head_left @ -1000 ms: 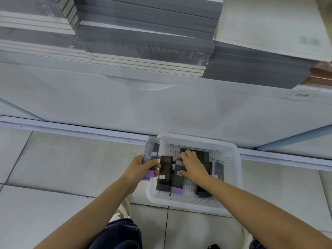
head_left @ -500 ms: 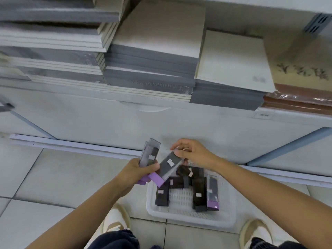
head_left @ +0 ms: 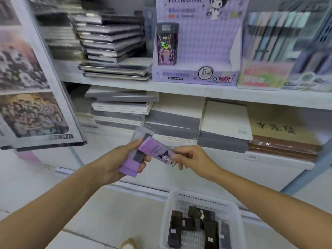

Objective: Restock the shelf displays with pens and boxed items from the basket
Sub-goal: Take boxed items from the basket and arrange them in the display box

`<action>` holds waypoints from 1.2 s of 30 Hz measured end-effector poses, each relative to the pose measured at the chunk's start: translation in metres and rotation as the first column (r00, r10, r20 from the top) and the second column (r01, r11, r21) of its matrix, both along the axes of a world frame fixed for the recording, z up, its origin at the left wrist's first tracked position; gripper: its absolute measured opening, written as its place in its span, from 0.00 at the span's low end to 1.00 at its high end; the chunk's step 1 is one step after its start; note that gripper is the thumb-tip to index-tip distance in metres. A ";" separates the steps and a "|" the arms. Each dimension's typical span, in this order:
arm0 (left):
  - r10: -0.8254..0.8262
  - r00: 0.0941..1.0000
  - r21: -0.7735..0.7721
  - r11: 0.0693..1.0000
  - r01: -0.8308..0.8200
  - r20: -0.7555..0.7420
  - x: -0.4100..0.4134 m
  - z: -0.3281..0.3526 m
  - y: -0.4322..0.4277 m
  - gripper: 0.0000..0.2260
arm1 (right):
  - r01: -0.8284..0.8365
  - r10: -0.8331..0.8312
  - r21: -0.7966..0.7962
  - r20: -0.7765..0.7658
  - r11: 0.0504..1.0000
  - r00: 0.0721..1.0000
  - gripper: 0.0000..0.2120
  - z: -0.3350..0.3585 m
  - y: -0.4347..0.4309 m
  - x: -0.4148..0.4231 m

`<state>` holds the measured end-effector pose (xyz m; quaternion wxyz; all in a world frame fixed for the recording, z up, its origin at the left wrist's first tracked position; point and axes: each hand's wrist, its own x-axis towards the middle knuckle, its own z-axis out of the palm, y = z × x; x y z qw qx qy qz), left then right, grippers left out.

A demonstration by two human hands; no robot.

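Two hands meet at mid-frame. The left hand curls round a small stack of purple boxes, thumb on top, while the right hand pinches the right end of a single purple box whose other end rests on that stack. The step in hand looks like gathering boxes before shelving them. It would go best if the single purple box were squared onto the stack with its printed face turned the same way. The left hand's thumb should clamp it before the right hand lets go, because the slick wrappers seem likely to slide. Below, at the lower right of the frame, the white basket sits on the pale tiled floor with several dark boxes lying loose inside, so more loads remain. Beyond the hands, the lower shelf carries grey and cream paper pads in flat piles. Above it, the upper shelf bears a purple display at top centre, with one standing box at its left and plenty of room beside it, the likely home for the stack. Dark notebooks are piled to its left, and blurred packs stand at the upper right. A poster panel leans at the left edge.
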<state>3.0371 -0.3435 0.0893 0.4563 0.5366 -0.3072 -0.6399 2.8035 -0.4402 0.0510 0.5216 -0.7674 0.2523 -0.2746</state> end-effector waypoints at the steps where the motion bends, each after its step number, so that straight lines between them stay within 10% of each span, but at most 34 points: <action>1: 0.041 0.999 -0.036 0.998 -0.042 -0.025 -0.001 0.012 0.002 0.19 | 0.003 -0.003 0.007 0.033 1.000 0.999 0.07 0.009 0.001 0.002; 9: 0.353 0.927 -0.369 0.885 -0.286 0.128 -0.050 0.085 0.001 0.14 | -0.007 -0.027 0.127 0.266 0.992 0.963 0.10 0.090 0.012 0.017; 19: 0.377 0.906 -0.548 0.807 -0.220 0.193 -0.074 0.134 -0.026 0.10 | 0.223 -0.160 -0.285 0.228 0.932 0.960 0.16 0.206 -0.009 0.009; 27: 0.456 0.890 -0.618 0.699 -0.359 0.000 -0.071 0.168 -0.069 0.10 | 0.544 -0.423 -0.306 0.382 0.781 0.822 0.06 0.269 -0.075 0.003; 36: 0.477 0.858 -0.592 0.753 -0.287 0.191 -0.056 0.147 -0.094 0.09 | 0.516 -0.506 -0.632 0.218 0.578 0.835 0.08 0.252 -0.118 0.025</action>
